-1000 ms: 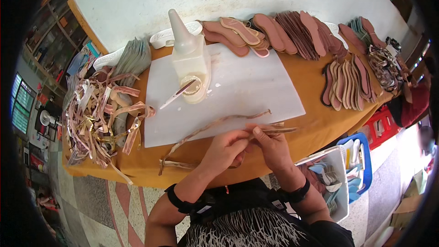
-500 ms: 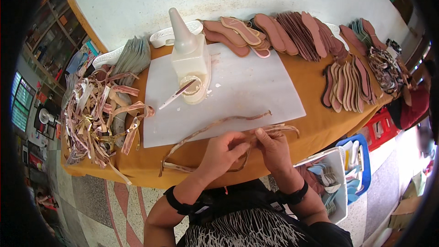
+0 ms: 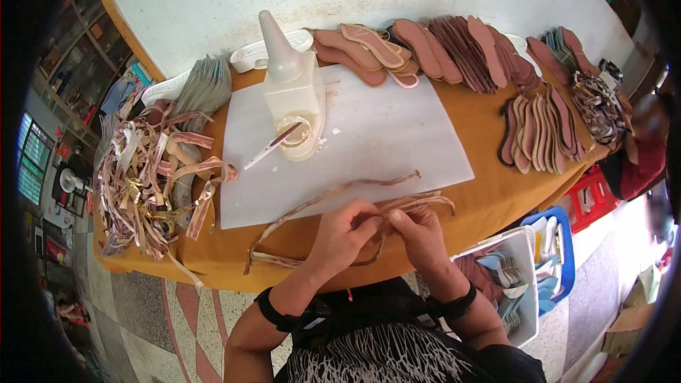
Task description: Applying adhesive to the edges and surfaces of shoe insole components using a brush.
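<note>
Near the table's front edge, my left hand (image 3: 342, 235) and my right hand (image 3: 420, 232) meet with fingers pinched on thin brown straps (image 3: 424, 201). Several strap ends stick out past my right fingers and curve to the right. Another part of the straps hangs below the fingers toward my left wrist. A long brown strap (image 3: 312, 207) arcs along the near edge of the white sheet (image 3: 397, 135), its far tip on the sheet. Its lower end reaches the cloth left of my left hand. My fingers hide the exact pinching point.
A cream stand with a cone (image 3: 282, 64) holds a pot of white paste (image 3: 295, 131) with a brush (image 3: 266, 152) across it. Tangled straps (image 3: 152, 184) heap at left. Brown insoles (image 3: 457, 57) line the back. Baskets (image 3: 525, 291) stand on the floor at right; a person (image 3: 642, 149) sits beyond.
Both hands stay together on the straps, and the right hand has shifted slightly left. The strap ends beyond it have moved a little left too. At far right, the other person has leaned into view.
</note>
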The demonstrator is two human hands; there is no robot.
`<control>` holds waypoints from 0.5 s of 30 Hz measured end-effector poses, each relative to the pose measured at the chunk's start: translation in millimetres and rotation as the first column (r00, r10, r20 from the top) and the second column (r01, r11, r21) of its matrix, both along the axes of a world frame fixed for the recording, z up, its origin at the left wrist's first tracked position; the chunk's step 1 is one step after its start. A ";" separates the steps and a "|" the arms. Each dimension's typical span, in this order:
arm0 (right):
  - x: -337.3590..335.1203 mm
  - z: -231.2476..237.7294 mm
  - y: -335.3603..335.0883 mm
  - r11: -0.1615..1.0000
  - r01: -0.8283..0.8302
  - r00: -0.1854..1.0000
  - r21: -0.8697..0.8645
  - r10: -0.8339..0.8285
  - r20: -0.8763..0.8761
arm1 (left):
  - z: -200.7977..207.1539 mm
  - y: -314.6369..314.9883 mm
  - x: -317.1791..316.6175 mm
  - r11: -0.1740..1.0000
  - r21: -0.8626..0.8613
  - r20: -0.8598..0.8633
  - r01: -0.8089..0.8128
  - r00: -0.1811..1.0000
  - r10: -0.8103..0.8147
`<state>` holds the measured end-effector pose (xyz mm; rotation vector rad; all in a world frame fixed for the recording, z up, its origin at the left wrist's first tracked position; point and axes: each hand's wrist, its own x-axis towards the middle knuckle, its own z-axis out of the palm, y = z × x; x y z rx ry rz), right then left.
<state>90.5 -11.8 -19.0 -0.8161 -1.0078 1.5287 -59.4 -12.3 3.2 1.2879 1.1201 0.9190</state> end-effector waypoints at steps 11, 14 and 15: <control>2.8 -2.8 2.5 0.967 0.034 0.995 -0.252 -0.057 -0.083 | -5.8 -2.3 2.9 0.816 0.578 -0.339 0.022 0.916 0.216; 3.0 -6.0 2.8 0.970 0.026 0.997 -0.243 -0.042 -0.060 | -7.5 -2.3 2.1 0.762 0.641 -0.409 0.092 0.881 0.237; 2.4 -7.4 2.5 0.968 0.013 0.999 -0.251 -0.025 -0.044 | -8.1 -1.9 2.2 0.754 0.650 -0.410 0.096 0.879 0.242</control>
